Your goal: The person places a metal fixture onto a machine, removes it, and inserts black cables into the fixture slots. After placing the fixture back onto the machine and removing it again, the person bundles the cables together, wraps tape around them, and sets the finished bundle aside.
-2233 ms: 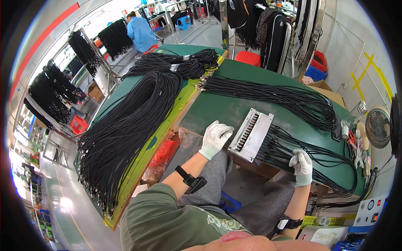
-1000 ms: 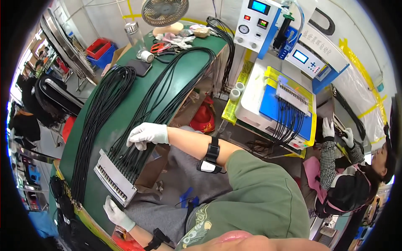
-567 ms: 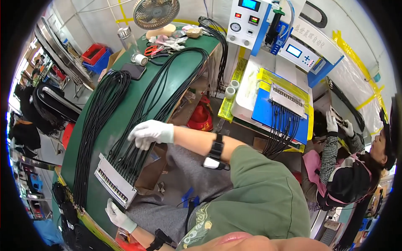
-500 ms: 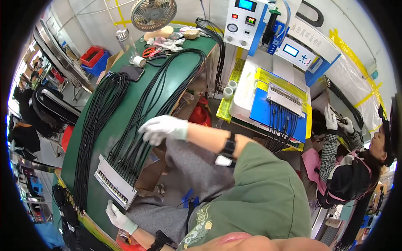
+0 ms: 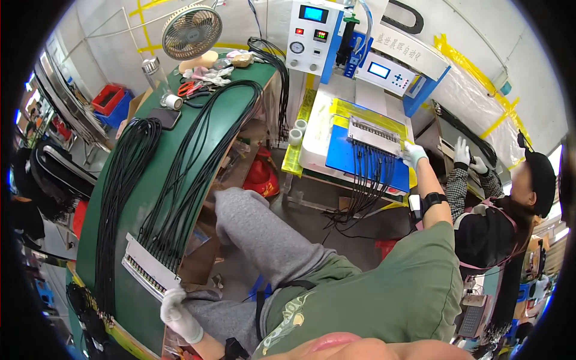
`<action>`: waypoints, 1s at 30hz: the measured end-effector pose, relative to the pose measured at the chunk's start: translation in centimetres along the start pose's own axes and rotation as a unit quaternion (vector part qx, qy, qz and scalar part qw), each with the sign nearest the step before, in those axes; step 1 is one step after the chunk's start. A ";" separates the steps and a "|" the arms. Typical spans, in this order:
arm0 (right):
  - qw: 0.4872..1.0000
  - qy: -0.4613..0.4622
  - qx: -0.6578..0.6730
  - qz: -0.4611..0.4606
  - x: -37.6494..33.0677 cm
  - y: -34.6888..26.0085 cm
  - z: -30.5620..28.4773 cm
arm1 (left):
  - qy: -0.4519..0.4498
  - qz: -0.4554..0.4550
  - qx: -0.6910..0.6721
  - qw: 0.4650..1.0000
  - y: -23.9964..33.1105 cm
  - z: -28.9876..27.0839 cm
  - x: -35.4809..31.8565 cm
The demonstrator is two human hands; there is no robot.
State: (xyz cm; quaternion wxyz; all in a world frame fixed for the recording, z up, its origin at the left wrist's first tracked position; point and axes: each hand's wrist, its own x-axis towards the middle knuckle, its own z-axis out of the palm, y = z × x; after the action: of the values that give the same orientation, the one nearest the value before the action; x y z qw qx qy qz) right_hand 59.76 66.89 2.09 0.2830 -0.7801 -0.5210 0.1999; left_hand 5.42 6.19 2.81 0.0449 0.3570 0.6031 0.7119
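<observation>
Head view: my gloved right hand [image 5: 413,154] grips the grey metal cable comb [image 5: 375,135] (upper right); my gloved left hand [image 5: 179,315] clasps the white comb rack [image 5: 147,267] at lower left.

A desk fan [image 5: 193,31] and red scissors [image 5: 188,88] sit on the green bench [image 5: 237,99].

Left hand [image 5: 179,314] grips the grey comb fixture [image 5: 150,267]; right hand [image 5: 413,154] (gloved) touches another fixture [image 5: 375,135].
</observation>
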 end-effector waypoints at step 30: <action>0.587 -0.641 0.298 -0.395 -39.7 -29.8 8.2 | -0.085 -0.298 -0.073 0.948 0.5 9.6 -1.2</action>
State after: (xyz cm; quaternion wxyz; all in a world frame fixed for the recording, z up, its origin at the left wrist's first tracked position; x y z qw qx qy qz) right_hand 18.93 40.87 15.92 0.1440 -0.0401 -0.7355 0.6608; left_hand 11.88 13.39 2.88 0.3324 0.2162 0.6220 0.6751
